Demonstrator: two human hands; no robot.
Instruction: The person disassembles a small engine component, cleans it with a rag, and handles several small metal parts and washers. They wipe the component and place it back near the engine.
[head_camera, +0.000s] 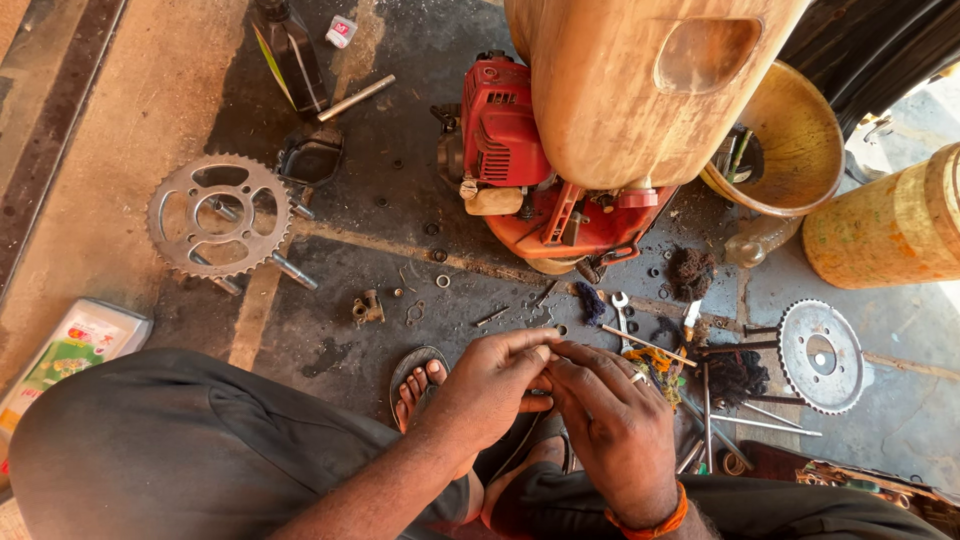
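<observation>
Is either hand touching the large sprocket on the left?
No, the sprocket lies apart on the floor while the left hand and right hand meet together.

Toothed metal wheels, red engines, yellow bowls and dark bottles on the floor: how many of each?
Toothed wheels: 2
Red engine: 1
Yellow bowl: 1
Dark bottle: 1
Total: 5

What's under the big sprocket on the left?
Under the toothed sprocket lie several bolts, ends poking past its rim and through its cutouts, on oily concrete floor. Their mid-sections are covered by the metal.
</observation>
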